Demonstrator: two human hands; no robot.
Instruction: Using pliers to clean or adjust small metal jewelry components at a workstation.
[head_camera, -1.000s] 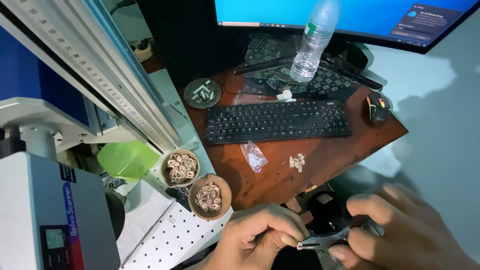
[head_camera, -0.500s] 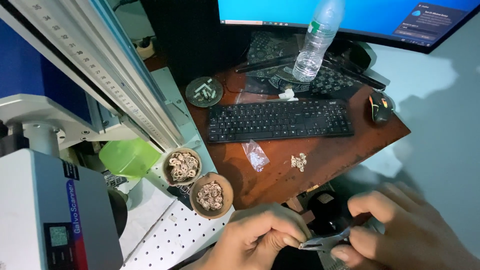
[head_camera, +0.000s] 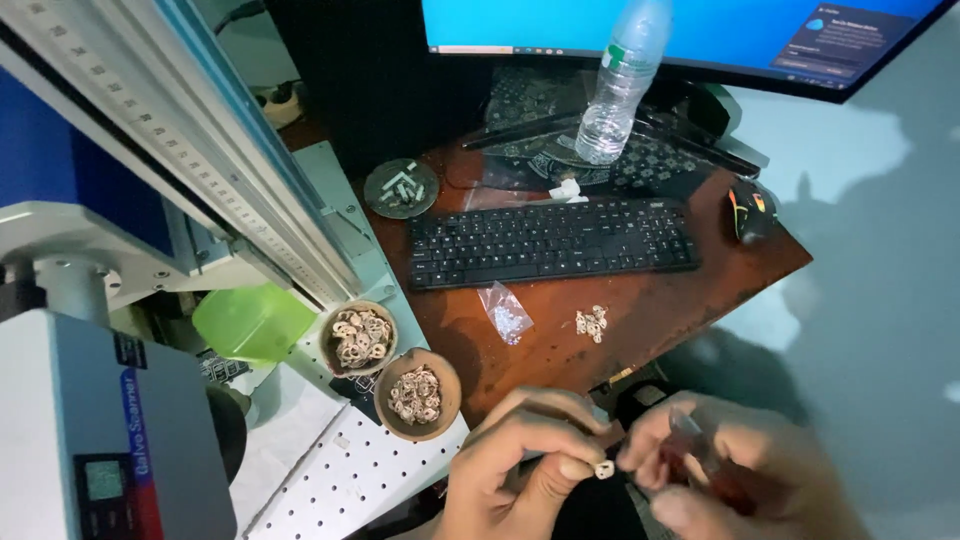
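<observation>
At the far left of the frame stands a grey machine housing (head_camera: 95, 440) with a small screen, and above it a long pale ruled rail (head_camera: 190, 140) runs diagonally from the upper left toward the centre. Below the rail sits one green plastic container (head_camera: 255, 322), and at the lower left centre lies a white perforated plate (head_camera: 345, 480). Two small round brown bowls rest at its edge: the upper bowl (head_camera: 361, 338) and the lower bowl (head_camera: 418, 393), each filled with small pale ring-shaped pieces.

The reddish-brown table (head_camera: 650, 300), worn and scuffed, fills the middle of the frame; the grey floor shows at the right. On the table are one round dark dish (head_camera: 401, 187) with small pale bits, one black keyboard (head_camera: 550, 240), one small clear plastic bag (head_camera: 505, 312), and one loose heap of pale rings (head_camera: 592, 322). Behind the keyboard stands one clear water bottle (head_camera: 620, 85) on a patterned dark mat (head_camera: 640, 160), under one monitor (head_camera: 680, 35) glowing blue across the top. One black mouse (head_camera: 751, 208) lies near the table's right corner.

At the bottom centre, the left hand (head_camera: 520, 470) is closed, its thumb and fingers pinched on one small pale ring (head_camera: 604, 469). Just to the right, the right hand (head_camera: 740, 470) is closed round a red-handled tool (head_camera: 705, 460), blurred, its tip near the ring held below the table's front edge.
</observation>
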